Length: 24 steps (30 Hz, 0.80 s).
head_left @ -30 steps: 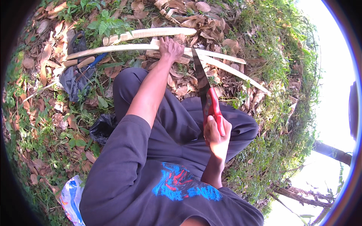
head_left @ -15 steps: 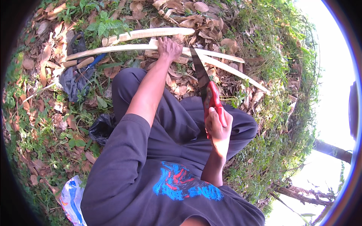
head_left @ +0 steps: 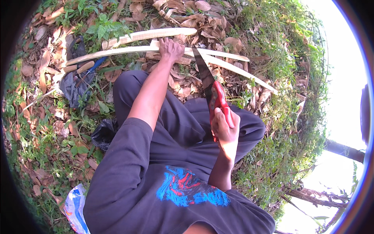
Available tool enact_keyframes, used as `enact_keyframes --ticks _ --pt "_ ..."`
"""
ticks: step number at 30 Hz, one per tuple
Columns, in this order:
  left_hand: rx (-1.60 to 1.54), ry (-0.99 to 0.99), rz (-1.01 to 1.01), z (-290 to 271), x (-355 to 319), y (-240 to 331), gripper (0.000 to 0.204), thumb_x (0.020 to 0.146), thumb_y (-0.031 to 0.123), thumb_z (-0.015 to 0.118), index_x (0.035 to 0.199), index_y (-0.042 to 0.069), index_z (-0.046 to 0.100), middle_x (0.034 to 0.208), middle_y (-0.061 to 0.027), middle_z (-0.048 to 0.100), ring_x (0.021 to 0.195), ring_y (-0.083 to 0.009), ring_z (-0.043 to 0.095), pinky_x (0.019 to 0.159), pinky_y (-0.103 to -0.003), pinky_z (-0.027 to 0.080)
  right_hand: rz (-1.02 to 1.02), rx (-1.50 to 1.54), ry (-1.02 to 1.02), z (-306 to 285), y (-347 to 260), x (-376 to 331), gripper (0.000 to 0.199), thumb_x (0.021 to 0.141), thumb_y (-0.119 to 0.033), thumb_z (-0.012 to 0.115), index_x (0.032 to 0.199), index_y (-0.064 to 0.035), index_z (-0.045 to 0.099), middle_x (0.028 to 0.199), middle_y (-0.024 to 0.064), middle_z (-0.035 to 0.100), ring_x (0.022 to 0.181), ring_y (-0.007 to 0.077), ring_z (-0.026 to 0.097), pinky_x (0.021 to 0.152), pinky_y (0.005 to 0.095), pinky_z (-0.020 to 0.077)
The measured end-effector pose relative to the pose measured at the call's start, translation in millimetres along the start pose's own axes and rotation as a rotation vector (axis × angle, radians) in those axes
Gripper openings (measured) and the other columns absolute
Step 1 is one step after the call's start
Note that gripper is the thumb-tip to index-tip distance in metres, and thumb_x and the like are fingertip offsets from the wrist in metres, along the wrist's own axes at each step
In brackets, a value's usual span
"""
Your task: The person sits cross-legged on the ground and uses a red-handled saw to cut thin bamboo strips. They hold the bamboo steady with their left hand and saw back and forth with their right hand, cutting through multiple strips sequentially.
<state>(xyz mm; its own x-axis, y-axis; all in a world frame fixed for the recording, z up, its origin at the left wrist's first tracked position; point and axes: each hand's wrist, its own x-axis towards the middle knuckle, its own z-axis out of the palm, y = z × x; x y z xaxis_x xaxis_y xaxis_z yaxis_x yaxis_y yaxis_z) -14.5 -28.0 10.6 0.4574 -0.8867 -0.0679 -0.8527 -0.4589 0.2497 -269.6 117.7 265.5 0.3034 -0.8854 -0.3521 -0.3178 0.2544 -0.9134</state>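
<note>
Red-handled saw (head_left: 214,91): blade slanting away from the body, its tip over the long pale strip (head_left: 109,52); I cannot tell if they touch.
Right hand (head_left: 225,126): wrapped around the saw's handle, apart from the other hand.
Left hand (head_left: 171,49): left of the saw's tip, laid over the long pale strip; its grip underneath cannot be told.
Other wood: 1 short pale strip (head_left: 150,35) beyond and left of the saw's tip; 1 slanting strip (head_left: 247,73) right of the saw's blade.
Tool pile: 2 wooden handles (head_left: 85,67) and 1 blue handle (head_left: 97,63), well left of the saw, by crumpled dark plastic (head_left: 74,90).
Ground: dry leaves (head_left: 233,43) beyond the saw's tip.
</note>
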Motion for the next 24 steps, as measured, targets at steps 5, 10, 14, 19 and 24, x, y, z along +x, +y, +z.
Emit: enact_keyframes --ticks 5,10,14,19,24 --pt "-0.033 -0.021 -0.006 -2.5 1.9 8.6 0.052 0.091 0.038 0.036 0.097 0.004 0.075 0.114 -0.0196 0.067 0.111 -0.0326 0.056 0.101 -0.052 0.033 -0.028 -0.002 0.037 20.3 20.2 70.4 0.028 0.095 -0.014 0.061 0.07 -0.0018 0.052 0.054 -0.0037 0.045 0.049 0.0041 0.038 0.046 0.0263 0.0313" --pt "-0.02 0.044 -0.001 15.3 2.2 0.8 0.05 0.091 0.04 0.04 0.095 0.005 0.075 0.106 -0.0208 0.068 0.109 -0.0339 0.055 0.098 -0.054 0.032 -0.141 -0.137 0.004 32.1 12.7 70.4 0.028 0.095 -0.013 0.06 0.07 -0.0006 0.052 0.054 -0.0025 0.043 0.052 0.0043 0.037 0.047 0.0278 0.0311" --pt "0.01 0.062 0.013 16.2 -2.2 -2.3 0.045 0.091 0.037 0.042 0.091 0.006 0.075 0.105 -0.0203 0.069 0.104 -0.0334 0.058 0.095 -0.053 0.036 -0.095 -0.054 0.004 5.3 23.0 3.4 0.027 0.096 -0.01 0.058 0.071 -0.0002 0.053 0.056 -0.0045 0.044 0.055 0.0023 0.036 0.047 0.0254 0.0293" --pt "0.029 0.373 0.107 30.4 2.6 -25.5 0.035 0.088 0.033 0.05 0.081 0.011 0.077 0.094 -0.0159 0.073 0.094 -0.0314 0.061 0.085 -0.05 0.041 -0.235 -0.197 0.018 16.0 -6.0 31.3 0.028 0.092 -0.013 0.062 0.07 0.0018 0.055 0.054 0.0004 0.046 0.053 0.0059 0.04 0.048 0.0299 0.0347" --pt "0.05 0.289 0.036 25.7 11.4 -2.6 0.038 0.088 0.034 0.049 0.086 0.008 0.076 0.099 -0.0151 0.071 0.102 -0.0311 0.059 0.093 -0.048 0.039 -0.319 -0.185 0.086 29.8 34.1 105.3 0.027 0.093 -0.019 0.06 0.071 -0.0037 0.055 0.057 -0.0036 0.047 0.053 0.0057 0.045 0.048 0.0292 0.0371"
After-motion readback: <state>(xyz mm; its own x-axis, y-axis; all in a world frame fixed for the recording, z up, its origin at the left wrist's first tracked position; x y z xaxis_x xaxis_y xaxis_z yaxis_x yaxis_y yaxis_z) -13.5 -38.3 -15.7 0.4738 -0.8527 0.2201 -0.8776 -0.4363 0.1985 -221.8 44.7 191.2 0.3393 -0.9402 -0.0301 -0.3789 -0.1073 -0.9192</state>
